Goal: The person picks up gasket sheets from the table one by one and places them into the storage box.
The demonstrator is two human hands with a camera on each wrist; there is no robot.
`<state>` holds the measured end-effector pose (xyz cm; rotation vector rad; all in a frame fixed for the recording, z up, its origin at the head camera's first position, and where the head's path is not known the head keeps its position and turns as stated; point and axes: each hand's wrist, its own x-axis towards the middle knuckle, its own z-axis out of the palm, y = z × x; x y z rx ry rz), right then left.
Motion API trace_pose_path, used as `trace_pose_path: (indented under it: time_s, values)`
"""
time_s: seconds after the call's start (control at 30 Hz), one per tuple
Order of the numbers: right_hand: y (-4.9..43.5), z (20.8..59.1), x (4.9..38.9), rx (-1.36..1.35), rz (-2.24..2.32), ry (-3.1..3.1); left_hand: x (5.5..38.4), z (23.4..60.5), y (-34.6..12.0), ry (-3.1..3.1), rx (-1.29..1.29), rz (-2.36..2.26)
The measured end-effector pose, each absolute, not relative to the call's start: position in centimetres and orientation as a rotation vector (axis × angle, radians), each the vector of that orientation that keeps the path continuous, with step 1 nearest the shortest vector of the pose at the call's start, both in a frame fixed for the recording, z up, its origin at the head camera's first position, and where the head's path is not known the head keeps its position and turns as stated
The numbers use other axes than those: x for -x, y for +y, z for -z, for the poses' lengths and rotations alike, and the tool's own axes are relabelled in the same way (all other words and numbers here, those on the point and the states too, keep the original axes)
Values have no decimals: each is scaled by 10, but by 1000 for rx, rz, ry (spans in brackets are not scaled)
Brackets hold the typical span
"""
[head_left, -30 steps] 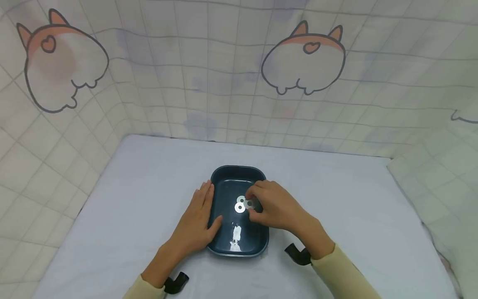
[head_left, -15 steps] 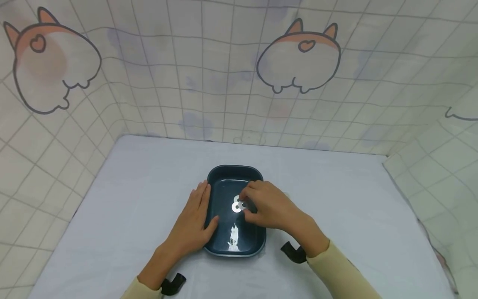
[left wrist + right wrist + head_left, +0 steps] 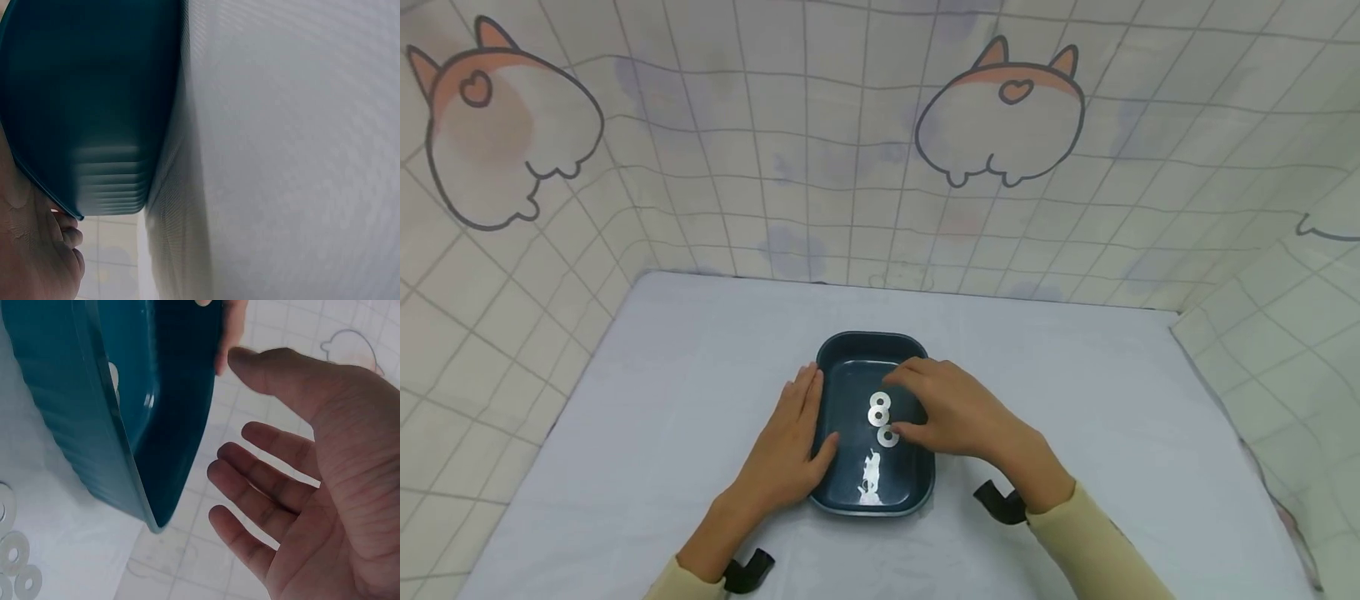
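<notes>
A dark blue-green rectangular dish [image 3: 850,475] sits on the white cloth, with three flat metal washers inside. Two of them, the far washer [image 3: 881,400] and the middle washer [image 3: 878,416], overlap; the near washer [image 3: 887,436] lies by my right thumb. My left hand [image 3: 781,454] rests along the dish's left rim, fingers straight, thumb over the inside. Above the dish's right side hovers my right hand [image 3: 962,412], thumb and fingers spread apart and nothing between them, as the right wrist view also shows.
In the right wrist view, several more washers [image 3: 14,549] lie on the cloth outside the dish; in the head view my right hand and arm hide them. A tiled-pattern curtain [image 3: 850,167] with dog drawings hangs behind the table [image 3: 1075,392]. Black wrist mounts [image 3: 1000,502] stick out at both wrists.
The washer under my right fingers has shifted from beside the other two to a spot nearer me. My right thumb and fingers have let it go and spread apart. The left hand holds its place.
</notes>
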<state>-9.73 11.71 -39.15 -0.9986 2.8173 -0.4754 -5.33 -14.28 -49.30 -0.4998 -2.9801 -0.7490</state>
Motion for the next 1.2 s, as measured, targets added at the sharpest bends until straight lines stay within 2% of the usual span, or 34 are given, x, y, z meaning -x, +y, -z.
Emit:
trace_pose_path:
  time_s: [0.3,0.77,1.2]
  values:
    - [139,397,95,803,538,2894,52,495,-142,-2975,483,747]
    - [180,430,88,567,763,2972,52,494,-141,-2964,497,733]
    - [195,458,78,530,816,3002,53,493,-143,-2957,512,738]
